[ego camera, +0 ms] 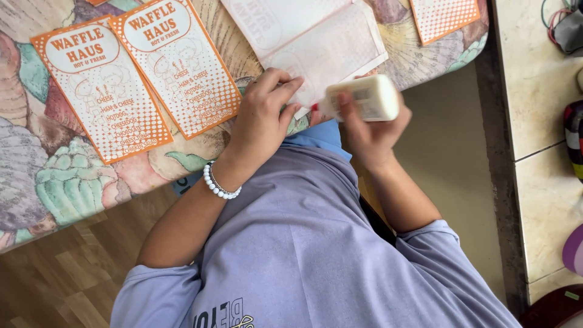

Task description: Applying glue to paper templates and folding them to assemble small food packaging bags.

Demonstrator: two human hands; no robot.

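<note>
My left hand [262, 115], with a white bead bracelet on its wrist, presses flat on the near edge of a pale, faded printed sheet [328, 48] that lies on the table. My right hand [364, 130] grips a small cream-coloured bottle [366, 97], tilted sideways. The bottle's red tip points left toward the sheet's edge, close to my left fingers. The bottle is blurred by motion.
Two orange-and-white printed cards [100, 91] [179, 64] lie side by side at the left on a shell-patterned tablecloth [54, 176]. Another orange card [443, 17] sits at the top right. A tiled ledge [540, 121] with cables runs along the right, and wood floor shows below.
</note>
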